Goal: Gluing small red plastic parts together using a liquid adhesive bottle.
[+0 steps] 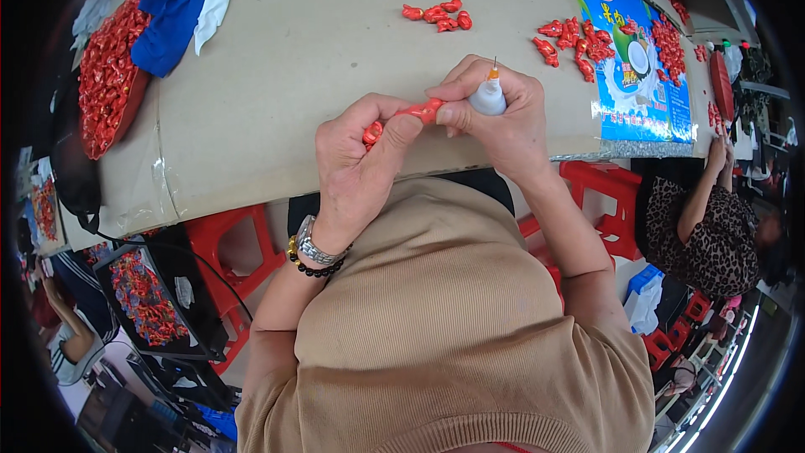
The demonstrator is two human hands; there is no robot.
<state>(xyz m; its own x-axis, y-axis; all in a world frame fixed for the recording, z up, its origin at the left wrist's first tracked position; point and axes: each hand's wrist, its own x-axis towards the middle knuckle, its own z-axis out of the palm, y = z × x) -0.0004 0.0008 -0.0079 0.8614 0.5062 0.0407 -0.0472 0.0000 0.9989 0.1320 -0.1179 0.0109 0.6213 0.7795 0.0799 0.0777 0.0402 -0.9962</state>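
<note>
Above the near edge of the table, my left hand pinches a small shiny red figurine between thumb and fingers. Another red piece shows in the curl of that hand. A small white squeeze bottle with an orange tip and a thin needle is gripped in my right hand, its needle pointing up and away from me. The right thumb and forefinger also touch the right end of the red figurine. Fine detail on the figurine is hidden by my fingers.
Several red figurines lie beyond my hands, and more rest beside a blue printed sheet at the right. A heaped red tray with blue and white cloths stands at the left. Red stools and another person are nearby.
</note>
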